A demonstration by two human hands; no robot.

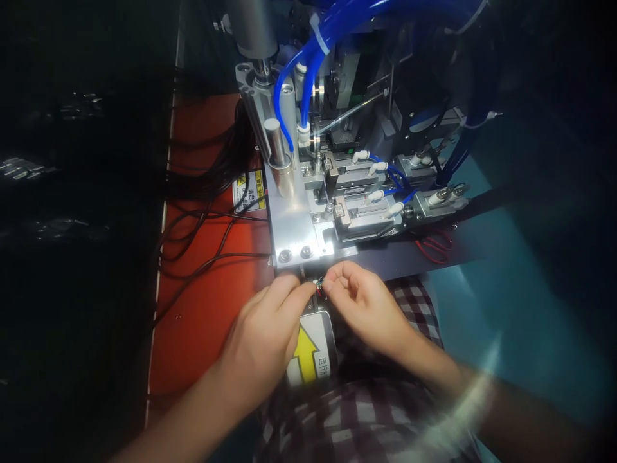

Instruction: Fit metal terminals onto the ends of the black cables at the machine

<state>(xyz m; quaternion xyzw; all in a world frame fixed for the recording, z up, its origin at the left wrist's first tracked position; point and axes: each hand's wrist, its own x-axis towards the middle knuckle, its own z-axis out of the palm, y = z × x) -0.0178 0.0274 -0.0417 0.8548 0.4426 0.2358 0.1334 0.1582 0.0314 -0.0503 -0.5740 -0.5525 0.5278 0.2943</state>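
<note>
Just in front of the machine's metal plate (296,235), my two hands meet at a small part (319,283) with a bit of red and a shiny tip. It is too small to name. My left hand (270,315) is closed, thumb and forefinger pinched at the part's left side. From the right, my right hand (364,302) pinches at the same part, its other fingers curled. Below them lies a white plate with a yellow arrow (305,354), partly covered by my left hand.
Pneumatic cylinders (369,215) with white fittings and blue hoses (347,19) stand behind my hands. Black cables (212,218) cross the orange-red surface (207,321) on the left. Thin red wires (436,247) lie at the right. A warning label (249,191) is beside the column.
</note>
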